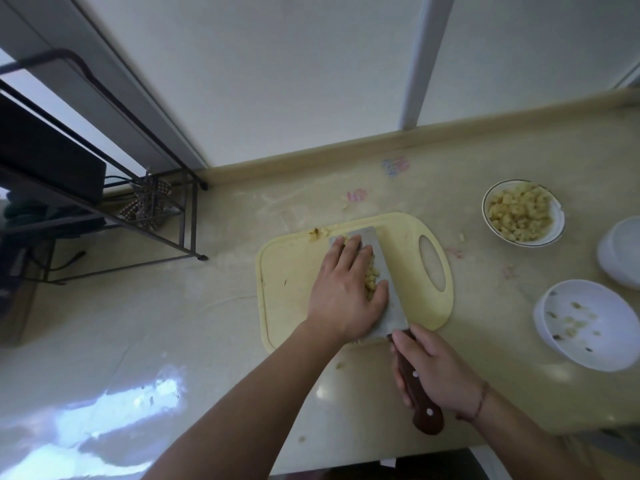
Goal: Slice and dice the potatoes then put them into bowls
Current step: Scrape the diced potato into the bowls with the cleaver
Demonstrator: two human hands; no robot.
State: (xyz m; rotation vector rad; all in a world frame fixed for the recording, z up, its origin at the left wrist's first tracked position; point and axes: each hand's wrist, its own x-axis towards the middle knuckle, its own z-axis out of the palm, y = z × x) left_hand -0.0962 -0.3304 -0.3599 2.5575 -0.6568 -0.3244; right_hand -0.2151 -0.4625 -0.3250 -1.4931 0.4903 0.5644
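A pale yellow cutting board (287,271) lies on the counter. A cleaver's wide steel blade (389,296) lies nearly flat on the board. My right hand (433,372) grips its brown wooden handle (417,393) at the board's near edge. My left hand (343,289) is laid over a pile of diced potato (372,275), pressing the pieces against the blade with straight fingers. A few more pieces (318,233) sit at the board's far edge. At the right, a white bowl (554,237) is full of diced potato. A nearer white bowl (543,327) holds only a few scraps.
A third white bowl (620,254) is cut off by the right edge. A black metal rack (145,202) stands at the far left against the wall. Stray potato bits (341,366) lie on the beige counter (173,323) near its front edge.
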